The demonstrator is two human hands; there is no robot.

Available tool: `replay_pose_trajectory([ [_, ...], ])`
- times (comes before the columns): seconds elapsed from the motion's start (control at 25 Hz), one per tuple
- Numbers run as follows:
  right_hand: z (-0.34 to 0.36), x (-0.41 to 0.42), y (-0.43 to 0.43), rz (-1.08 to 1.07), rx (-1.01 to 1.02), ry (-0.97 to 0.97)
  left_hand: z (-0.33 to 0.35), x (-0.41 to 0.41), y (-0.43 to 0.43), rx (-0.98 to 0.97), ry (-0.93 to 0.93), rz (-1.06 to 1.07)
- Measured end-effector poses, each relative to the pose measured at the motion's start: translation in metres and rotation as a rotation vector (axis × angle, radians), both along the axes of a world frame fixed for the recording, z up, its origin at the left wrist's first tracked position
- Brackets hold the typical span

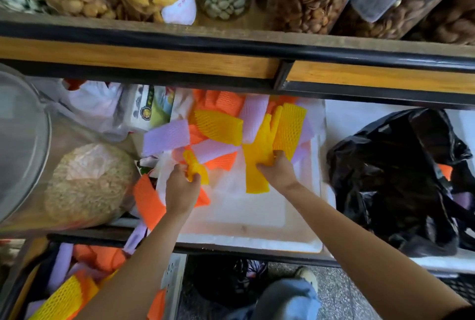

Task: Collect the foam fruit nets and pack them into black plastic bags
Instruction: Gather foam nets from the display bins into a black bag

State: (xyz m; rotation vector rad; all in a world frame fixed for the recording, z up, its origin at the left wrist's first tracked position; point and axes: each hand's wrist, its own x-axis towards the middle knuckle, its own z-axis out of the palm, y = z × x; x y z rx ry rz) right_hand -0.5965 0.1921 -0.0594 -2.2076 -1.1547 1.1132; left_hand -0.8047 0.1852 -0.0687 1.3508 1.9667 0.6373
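- Judged from how things lie, the job is partway. 1 black plastic bag (395, 178) sits open on the shelf just right of the white foam box (244, 219), and at least 2 nets, 1 orange and 1 purple, show at its mouth.
- Most of the foam fruit nets (218, 126) are not yet packed. They lie heaped and overlapping at the far end of the box.
- The left hand (181, 188) has its fingers curled round 1 small crumpled yellow net (196, 171).
- The right hand (279, 173) is clamped on a flat yellow bundle (257, 155). It looks like 2 or more nets, but the exact count is unclear.
- Loose in and around the box I count roughly 2 more yellow, 4 purple and at least 4 orange, with overlaps hiding some.
- A lower pile (97, 258) of mixed nets, below and to the left, is also left to collect.
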Motion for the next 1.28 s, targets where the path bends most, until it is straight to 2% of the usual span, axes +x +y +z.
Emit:
replay_pose_trajectory([
  [0.16, 0.006, 0.012, -0.048, 0.192, -0.055, -0.061, 0.017, 0.004, -0.029, 0.041, -0.127, -0.067],
  [0.32, -0.001, 0.01, -0.086, 0.327, -0.083, -0.027, 0.013, 0.021, -0.056, -0.125, -0.239, -0.179],
  [0.4, 0.0, -0.001, -0.099, 0.374, -0.04, -0.025, 0.01, 0.035, -0.068, -0.24, -0.325, -0.149],
  [0.52, 0.001, -0.016, -0.116, 0.399, 0.1, -0.07, 0.017, 0.054, -0.084, -0.352, -0.611, -0.044],
  [0.6, 0.004, -0.018, -0.122, 0.376, 0.197, 0.013, 0.023, 0.059, -0.089, -0.363, -0.718, -0.027],
  [0.76, 0.014, -0.017, -0.13, 0.334, 0.242, 0.218, 0.025, 0.058, -0.093, -0.288, -0.694, -0.05],
  [0.88, 0.022, -0.011, -0.127, 0.243, 0.251, 0.249, 0.027, 0.053, -0.098, -0.232, -0.673, -0.115],
  [1.04, 0.027, -0.001, -0.12, 0.213, 0.278, 0.171, 0.032, 0.048, -0.107, -0.216, -0.7, -0.19],
  [1.16, 0.033, 0.009, -0.121, 0.199, 0.357, -0.04, 0.03, 0.04, -0.106, -0.161, -0.616, -0.135],
  [1.24, 0.038, 0.007, -0.129, 0.324, 0.327, -0.134, 0.031, 0.039, -0.106, -0.115, -0.578, -0.101],
  [1.28, 0.038, 0.001, -0.135, 0.421, 0.287, -0.115, 0.033, 0.041, -0.106, -0.104, -0.592, -0.098],
])
